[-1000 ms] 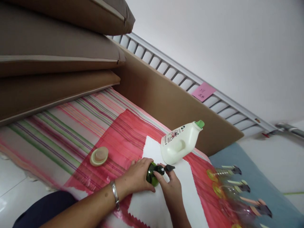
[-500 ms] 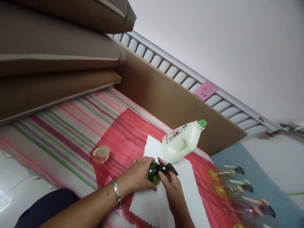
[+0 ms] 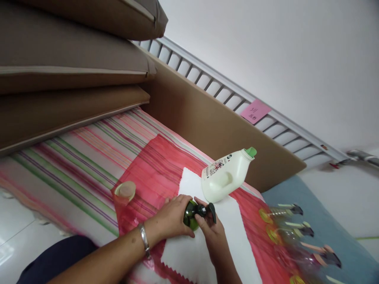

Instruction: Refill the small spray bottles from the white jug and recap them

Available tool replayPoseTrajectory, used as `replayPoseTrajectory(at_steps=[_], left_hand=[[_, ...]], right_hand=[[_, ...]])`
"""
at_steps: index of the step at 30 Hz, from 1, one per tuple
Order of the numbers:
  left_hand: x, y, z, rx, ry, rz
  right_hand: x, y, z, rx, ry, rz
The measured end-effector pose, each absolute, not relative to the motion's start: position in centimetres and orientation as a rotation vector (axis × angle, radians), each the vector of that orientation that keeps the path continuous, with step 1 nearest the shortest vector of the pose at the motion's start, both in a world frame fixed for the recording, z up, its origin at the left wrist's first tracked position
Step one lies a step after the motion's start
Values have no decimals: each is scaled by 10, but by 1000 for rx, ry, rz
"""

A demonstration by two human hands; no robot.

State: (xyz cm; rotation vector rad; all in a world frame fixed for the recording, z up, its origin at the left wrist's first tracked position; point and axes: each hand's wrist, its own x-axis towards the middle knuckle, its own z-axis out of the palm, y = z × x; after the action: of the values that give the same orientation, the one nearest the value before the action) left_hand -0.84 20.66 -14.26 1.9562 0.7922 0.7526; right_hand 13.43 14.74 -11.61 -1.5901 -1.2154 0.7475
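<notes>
Three brown cushions (image 3: 74,49) lie stacked at the upper left, next to one tan board (image 3: 219,130). One striped cloth (image 3: 71,169) spreads below them, bearing one see-through red sheet (image 3: 154,169), and on that lies one white cloth (image 3: 189,256). At the right are at least three clear bottles (image 3: 309,256), too blurred to count surely. One white jug (image 3: 226,175) stands on the white cloth, its green mouth toward the upper right. Of the two hands, the left hand (image 3: 174,217) has its grip curled round the body of one green pump bottle (image 3: 191,216), over the white cloth, near the jug; the right hand (image 3: 211,232) has its grip closed about the neck. The bottle's long axis runs from the left palm toward the right fingers, its black spout pointing toward the lower edge of the view. Smallest are one pink note (image 3: 255,111), one pale round lid (image 3: 126,189) and one silver bracelet (image 3: 144,240).
</notes>
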Motion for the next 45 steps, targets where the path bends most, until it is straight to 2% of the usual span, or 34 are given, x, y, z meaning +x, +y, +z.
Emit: replayPoseTrajectory(at_steps=[17,25,34,39,45], left_hand=[[-6,207,-147,1971,808,750],[-7,207,-147,1967,811,730],[-10,206,-144,1941,803,746],[-19,216,-137,1834,728,741],[-14,213,-148,1999,857,815]], right_hand=[[127,153,-126,-1842,-1128,486],[141,146,-125,-1619,-1215,753],[139,148,-127,-1678,-1212,634],[143,143,-111,-1693,-1066,667],[194,111,-85,-1770,-957,455]])
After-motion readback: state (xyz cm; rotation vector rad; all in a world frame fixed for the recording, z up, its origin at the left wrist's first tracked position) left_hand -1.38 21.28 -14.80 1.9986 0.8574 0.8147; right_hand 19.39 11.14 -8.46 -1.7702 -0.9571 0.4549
